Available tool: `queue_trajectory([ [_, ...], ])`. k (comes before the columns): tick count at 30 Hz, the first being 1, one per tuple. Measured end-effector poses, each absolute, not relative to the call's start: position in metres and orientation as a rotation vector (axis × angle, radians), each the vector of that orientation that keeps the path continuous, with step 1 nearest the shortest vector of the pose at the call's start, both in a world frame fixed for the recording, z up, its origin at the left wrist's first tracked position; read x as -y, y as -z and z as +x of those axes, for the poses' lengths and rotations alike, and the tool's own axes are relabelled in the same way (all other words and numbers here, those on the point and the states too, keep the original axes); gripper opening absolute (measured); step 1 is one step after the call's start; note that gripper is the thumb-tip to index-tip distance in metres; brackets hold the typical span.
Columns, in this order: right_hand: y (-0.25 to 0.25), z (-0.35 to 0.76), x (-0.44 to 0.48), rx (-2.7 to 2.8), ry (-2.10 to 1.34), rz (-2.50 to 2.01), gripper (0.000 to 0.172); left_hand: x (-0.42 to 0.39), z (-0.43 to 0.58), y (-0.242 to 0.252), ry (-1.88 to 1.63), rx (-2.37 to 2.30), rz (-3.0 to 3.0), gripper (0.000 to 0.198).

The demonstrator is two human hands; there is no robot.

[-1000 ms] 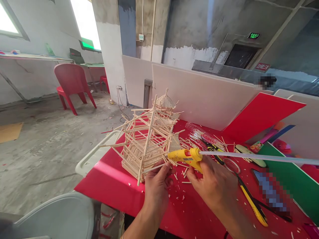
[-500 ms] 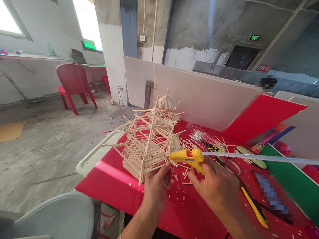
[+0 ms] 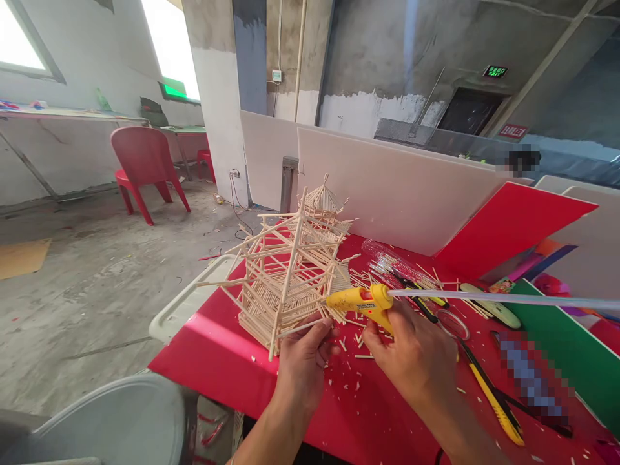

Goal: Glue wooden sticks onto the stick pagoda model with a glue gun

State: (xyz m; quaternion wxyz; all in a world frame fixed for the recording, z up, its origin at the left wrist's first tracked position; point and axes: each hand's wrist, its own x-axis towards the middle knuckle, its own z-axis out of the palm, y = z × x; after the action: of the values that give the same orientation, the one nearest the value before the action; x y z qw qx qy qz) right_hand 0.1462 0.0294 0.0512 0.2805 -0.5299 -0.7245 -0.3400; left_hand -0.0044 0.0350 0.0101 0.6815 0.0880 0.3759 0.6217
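While the right hand gripped a yellow glue gun, the left hand pinched a thin stick near the nozzle; the wooden framework stood just beyond this pinch. Clean gluing seemingly demanded steadiness and a sparing bead.

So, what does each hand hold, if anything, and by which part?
Right hand: the yellow plastic glue gun, by its handle. Left hand: its fingers pinch a thin, pale wooden stick, apparently near one end; exact contact is hidden.
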Motion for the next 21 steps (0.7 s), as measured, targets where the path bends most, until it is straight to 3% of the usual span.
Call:
queue_trajectory([
  [21, -0.05, 0.161, -0.015, 1.96, 0.917, -1.407, 0.01, -0.037, -0.008, -0.012, -1.375, -0.869, 0.204, 0.026],
])
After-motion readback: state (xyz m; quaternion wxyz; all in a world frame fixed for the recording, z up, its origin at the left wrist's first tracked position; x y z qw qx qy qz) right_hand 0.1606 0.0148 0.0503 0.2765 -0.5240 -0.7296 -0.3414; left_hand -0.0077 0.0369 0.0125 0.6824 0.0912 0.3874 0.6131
